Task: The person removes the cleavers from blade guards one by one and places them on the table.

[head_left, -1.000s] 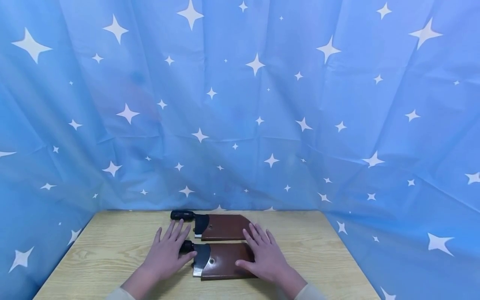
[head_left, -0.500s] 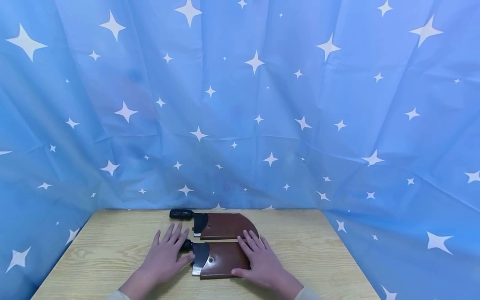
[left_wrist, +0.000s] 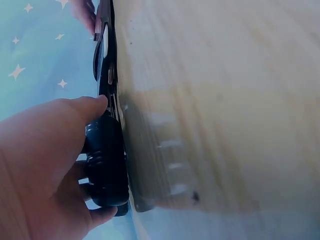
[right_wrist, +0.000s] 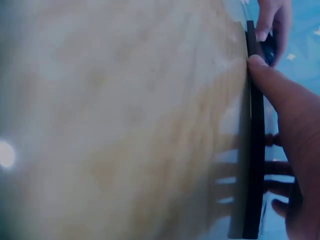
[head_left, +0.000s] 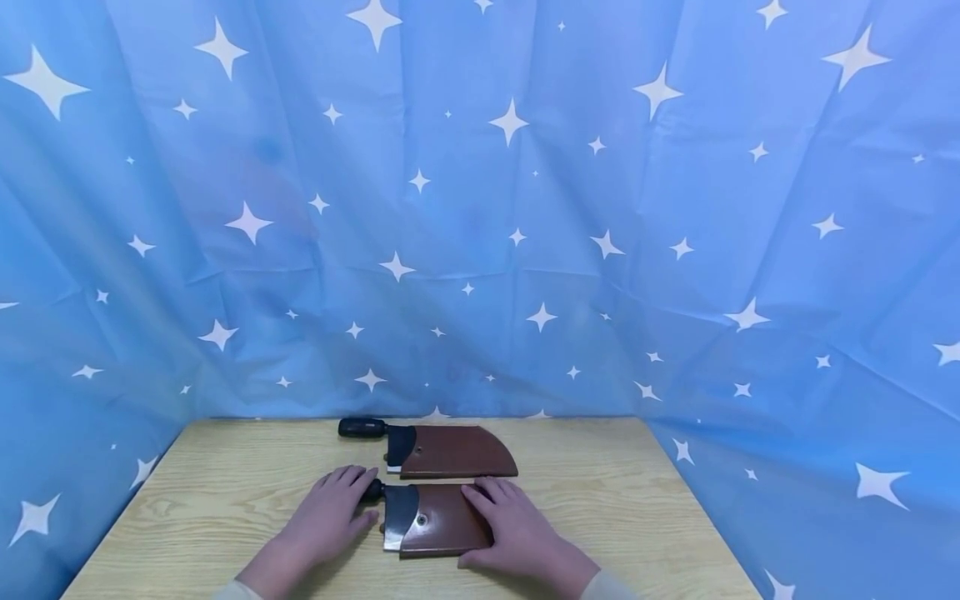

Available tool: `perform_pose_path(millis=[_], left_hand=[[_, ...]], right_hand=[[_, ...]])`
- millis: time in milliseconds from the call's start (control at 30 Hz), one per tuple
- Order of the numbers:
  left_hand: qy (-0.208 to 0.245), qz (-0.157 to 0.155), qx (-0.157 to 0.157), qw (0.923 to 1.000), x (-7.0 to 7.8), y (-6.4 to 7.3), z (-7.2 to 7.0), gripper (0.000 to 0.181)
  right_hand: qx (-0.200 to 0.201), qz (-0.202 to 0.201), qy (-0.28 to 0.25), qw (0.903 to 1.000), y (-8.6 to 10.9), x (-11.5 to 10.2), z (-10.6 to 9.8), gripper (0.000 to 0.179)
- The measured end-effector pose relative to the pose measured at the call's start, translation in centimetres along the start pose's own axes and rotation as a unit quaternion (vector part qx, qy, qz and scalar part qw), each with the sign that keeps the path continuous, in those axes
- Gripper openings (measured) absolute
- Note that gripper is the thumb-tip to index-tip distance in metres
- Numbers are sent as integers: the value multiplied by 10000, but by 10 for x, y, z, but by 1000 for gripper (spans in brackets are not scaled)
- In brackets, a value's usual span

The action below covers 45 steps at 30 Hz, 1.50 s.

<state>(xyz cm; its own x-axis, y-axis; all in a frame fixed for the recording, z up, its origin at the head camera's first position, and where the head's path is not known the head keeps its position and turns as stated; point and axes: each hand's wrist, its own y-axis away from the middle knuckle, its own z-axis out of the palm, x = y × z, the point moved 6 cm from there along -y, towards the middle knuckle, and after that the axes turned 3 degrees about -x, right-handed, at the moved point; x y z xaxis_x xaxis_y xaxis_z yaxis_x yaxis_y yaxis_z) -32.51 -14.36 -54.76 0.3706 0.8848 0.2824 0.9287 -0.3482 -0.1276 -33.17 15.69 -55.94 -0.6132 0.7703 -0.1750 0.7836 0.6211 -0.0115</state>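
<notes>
Two cleavers in brown leather sheaths lie one behind the other, black handles pointing left. My left hand [head_left: 322, 517] curls over the black handle [left_wrist: 106, 165] of the near cleaver [head_left: 446, 521], thumb at the neck by the blade and fingers on the far side. At the sheath's right end, my right hand [head_left: 517, 533] spans it, its thumb [right_wrist: 257, 62] on the near edge and fingertips toward the far edge. A strip of bare blade shows beside the sheath's mouth. Untouched behind it is the far cleaver [head_left: 457, 452], whose sheath has a rounded right end.
Both cleavers lie on a light wood-grain table [head_left: 622, 517]. A blue curtain [head_left: 480, 208] with white stars hangs behind it and along both sides. The far cleaver's handle is close to the table's back edge.
Both hands have come down from spread fingers above the near cleaver, and their fingers have bent around it. My right hand has shifted slightly left. The cleavers have not visibly moved.
</notes>
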Motion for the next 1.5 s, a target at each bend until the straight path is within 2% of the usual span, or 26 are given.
perform_pose_path(millis=[167,467,733,933,1167,1400,1500], left_hand=[[-107,-15,89,9999,-3,-4,2,62],[6,-74,15,10000,-7,-9,4,58],[165,-7,66,9998,-8,-17,2,45],[243,205,153,9994,-7,-25,-2,28],[301,312,98,9990,-16,-30,-3,23],[128,788,503,9955,-17,-33,-21,30],[73,895,640,9939,-17,-34,-26,31]], right_hand=[[10,-183,-142,9997,-6,3,-1,110],[-69,-329,-200,9992,-11,3,-2,113],[46,-501,-15,9987,-16,4,-5,113],[-62,-556,94,9984,-21,8,-6,113],[-99,-661,-110,9977,-19,10,-11,108],[41,-677,-267,9973,-15,8,-21,105],[171,-755,-204,9968,-14,5,-27,105]])
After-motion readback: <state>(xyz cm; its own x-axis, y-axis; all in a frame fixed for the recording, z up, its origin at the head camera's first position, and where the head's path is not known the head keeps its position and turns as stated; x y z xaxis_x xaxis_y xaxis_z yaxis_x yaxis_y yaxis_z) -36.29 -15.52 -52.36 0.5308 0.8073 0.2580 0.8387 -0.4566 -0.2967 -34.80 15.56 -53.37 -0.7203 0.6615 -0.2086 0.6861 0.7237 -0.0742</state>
